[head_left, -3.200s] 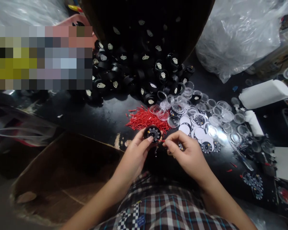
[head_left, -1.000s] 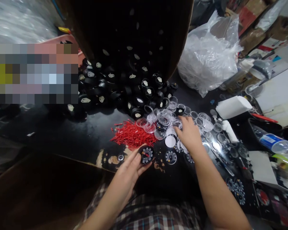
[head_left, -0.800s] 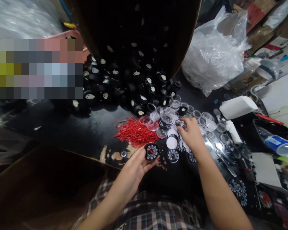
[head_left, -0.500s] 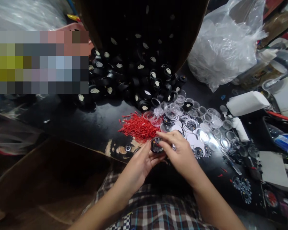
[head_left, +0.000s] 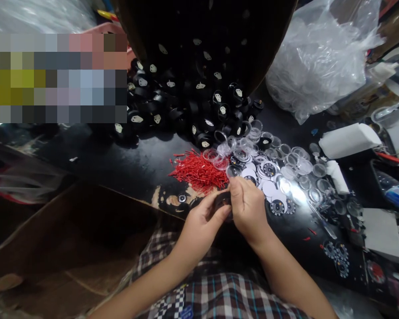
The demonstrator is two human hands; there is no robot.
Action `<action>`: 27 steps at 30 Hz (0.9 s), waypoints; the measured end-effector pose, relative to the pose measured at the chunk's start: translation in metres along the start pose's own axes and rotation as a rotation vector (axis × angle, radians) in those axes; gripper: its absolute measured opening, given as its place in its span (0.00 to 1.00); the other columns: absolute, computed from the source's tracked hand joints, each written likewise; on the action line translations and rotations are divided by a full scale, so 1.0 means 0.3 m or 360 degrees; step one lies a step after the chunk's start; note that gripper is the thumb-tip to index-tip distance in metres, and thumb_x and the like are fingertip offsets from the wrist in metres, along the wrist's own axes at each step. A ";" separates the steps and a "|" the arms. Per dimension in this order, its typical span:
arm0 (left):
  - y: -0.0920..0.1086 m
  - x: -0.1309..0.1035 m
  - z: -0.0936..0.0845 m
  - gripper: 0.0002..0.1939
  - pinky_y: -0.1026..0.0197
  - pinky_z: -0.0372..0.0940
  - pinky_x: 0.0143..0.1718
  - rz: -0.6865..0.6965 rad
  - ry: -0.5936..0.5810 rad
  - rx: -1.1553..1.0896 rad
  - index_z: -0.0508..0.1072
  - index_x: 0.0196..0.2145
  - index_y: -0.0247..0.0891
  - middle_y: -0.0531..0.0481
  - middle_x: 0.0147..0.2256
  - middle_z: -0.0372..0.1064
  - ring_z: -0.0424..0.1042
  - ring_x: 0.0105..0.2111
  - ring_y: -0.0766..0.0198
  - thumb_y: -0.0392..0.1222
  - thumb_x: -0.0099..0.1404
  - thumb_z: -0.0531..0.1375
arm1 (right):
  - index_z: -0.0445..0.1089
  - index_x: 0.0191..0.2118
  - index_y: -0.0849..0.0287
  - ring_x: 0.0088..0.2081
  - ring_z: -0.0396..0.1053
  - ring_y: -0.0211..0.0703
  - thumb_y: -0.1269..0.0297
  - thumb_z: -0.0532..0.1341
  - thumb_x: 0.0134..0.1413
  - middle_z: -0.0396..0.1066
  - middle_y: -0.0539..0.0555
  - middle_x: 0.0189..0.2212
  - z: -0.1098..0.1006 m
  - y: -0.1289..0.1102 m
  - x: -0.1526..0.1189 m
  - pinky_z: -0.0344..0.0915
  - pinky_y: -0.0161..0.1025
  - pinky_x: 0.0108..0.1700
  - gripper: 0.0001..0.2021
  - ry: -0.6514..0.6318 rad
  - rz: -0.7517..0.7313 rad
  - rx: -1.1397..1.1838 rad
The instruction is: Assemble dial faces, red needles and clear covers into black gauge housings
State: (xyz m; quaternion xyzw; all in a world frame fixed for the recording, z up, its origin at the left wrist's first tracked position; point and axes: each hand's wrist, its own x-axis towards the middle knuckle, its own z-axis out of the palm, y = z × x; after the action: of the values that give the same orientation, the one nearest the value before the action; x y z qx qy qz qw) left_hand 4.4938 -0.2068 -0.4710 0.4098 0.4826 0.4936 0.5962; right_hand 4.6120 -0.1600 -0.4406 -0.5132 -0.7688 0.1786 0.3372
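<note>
**Small, round, black plastic-looking housing (head_left: 223, 199) held up at the table's (head_left: 96, 166) near edge**

Head view. Left hand (head_left: 199, 223) grasps the housing, fingers behind, thumb across the front. Right hand (head_left: 249, 210) curls in against its right side; cannot tell whether that grip closes on the rim or only presses there. Key relation: housing sits between the two, right of the left palm, touching both. Round outline, so no clear long axis; its face is mostly covered.

Just beyond: heap of thin red plastic-looking pointers (head_left: 199, 170). To the right: white-backed round dial discs (head_left: 269, 188), clear plastic round covers (head_left: 291, 157). Farther: piled black cylindrical housings (head_left: 173, 116) with pale plates.
</note>
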 end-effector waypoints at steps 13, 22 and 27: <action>0.033 -0.001 -0.072 0.24 0.56 0.60 0.61 0.0265 -0.0059 0.0287 0.61 0.60 0.42 0.46 0.60 0.65 0.65 0.59 0.60 0.41 0.67 0.59 | 0.58 0.24 0.56 0.25 0.59 0.35 0.56 0.48 0.70 0.60 0.46 0.20 0.026 -0.034 0.089 0.55 0.36 0.32 0.21 0.0000 -0.0102 0.0215; 0.151 0.046 -0.068 0.21 0.53 0.69 0.50 0.0618 0.0198 0.0852 0.65 0.55 0.36 0.46 0.47 0.73 0.74 0.47 0.56 0.39 0.65 0.59 | 0.67 0.30 0.57 0.30 0.66 0.37 0.50 0.42 0.71 0.64 0.49 0.24 0.049 -0.097 0.180 0.61 0.37 0.37 0.26 0.0163 -0.0031 0.0427; 0.133 -0.011 -0.223 0.20 0.51 0.69 0.52 0.0267 0.0184 0.0679 0.68 0.54 0.40 0.48 0.47 0.73 0.74 0.49 0.53 0.45 0.65 0.61 | 0.68 0.29 0.58 0.30 0.66 0.35 0.44 0.46 0.68 0.64 0.47 0.24 0.098 -0.097 0.199 0.61 0.35 0.37 0.27 -0.0291 -0.0027 0.0571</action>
State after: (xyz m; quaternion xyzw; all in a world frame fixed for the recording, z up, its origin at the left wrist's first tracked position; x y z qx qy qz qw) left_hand 4.4204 -0.2022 -0.4452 0.5362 0.5737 0.4508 0.4244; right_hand 4.5573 -0.1155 -0.4235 -0.4200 -0.7564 0.3558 0.3534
